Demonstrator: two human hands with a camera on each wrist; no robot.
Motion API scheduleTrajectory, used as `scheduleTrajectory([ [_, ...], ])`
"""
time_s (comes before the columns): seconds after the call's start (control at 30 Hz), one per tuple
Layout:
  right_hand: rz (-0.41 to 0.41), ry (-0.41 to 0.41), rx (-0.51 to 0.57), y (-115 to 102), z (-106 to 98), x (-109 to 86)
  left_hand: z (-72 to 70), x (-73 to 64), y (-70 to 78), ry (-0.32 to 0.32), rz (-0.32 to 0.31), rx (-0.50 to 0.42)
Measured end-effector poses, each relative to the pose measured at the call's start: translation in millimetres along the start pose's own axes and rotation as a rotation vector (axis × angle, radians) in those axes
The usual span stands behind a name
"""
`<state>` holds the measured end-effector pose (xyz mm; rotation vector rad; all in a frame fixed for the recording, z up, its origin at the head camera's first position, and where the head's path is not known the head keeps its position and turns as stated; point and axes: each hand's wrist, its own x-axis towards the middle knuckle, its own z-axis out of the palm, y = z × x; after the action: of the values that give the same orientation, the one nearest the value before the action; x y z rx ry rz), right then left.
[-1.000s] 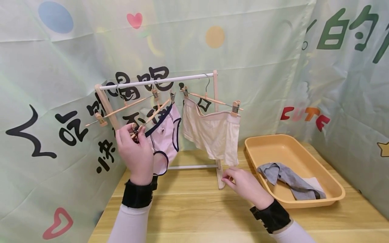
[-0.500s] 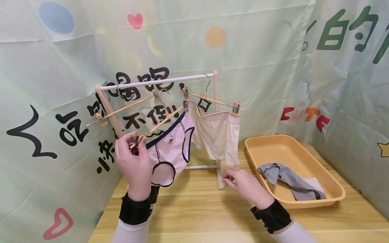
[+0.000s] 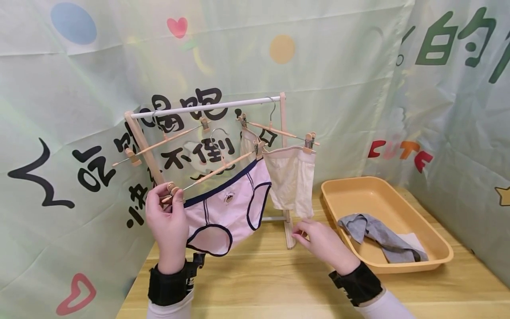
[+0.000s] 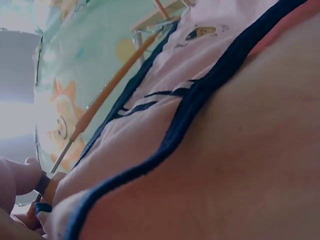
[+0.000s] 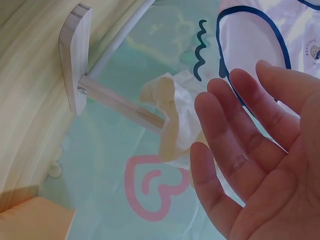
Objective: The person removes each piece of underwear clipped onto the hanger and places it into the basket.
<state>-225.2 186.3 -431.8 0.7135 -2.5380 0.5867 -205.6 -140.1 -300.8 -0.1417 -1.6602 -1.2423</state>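
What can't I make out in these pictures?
Lettering on the pink briefs: too small to read in the head view.
Part of the cream shorts: hidden behind those briefs, head view.
Full shape of the pale cloth: covered by the grey cloth, head view.
Most of the left hand: cut off by the left edge, left wrist view.

I see a tan hanger (image 3: pixel 220 171), navy-edged pink briefs (image 3: pixel 241 210), cream shorts (image 3: pixel 295 181), grey cloth (image 3: pixel 379 239), an orange tray (image 3: pixel 366 197).
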Motion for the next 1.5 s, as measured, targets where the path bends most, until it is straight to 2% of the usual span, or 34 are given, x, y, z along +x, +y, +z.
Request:
scheduleTrajectory([
  [0.33, 0.005, -0.003, -0.01, 3.2, 2.8, 0.3, -3.1, -10.6, -14.9, -0.091, -0.04, -0.048],
  [0.7, 0.013, -0.018, 0.003, 1.9, 3.9, -0.2, -6.1, -17.8, -20.2, -0.074, -0.057, -0.096],
  [0.9, 0.036, -0.023, -0.007, 2.3, 3.3, 0.6, -7.6, -20.9, -16.4, -0.101, -0.065, -0.12],
  [1.03, 0.039, 0.016, -0.019, 3.8, 0.0, 0.7, -2.5, -24.1, -16.0, -0.135, -0.059, -0.147],
  [1.2, 0.064, 0.107, -0.011, 7.0, -4.9, 2.2, 5.2, -28.8, -17.7, -0.171, -0.054, -0.18],
  [1.5, 0.241, 0.296, 0.083, 10.4, -15.2, 6.6, 11.0, -36.7, -25.3, -0.243, -0.116, -0.217],
])
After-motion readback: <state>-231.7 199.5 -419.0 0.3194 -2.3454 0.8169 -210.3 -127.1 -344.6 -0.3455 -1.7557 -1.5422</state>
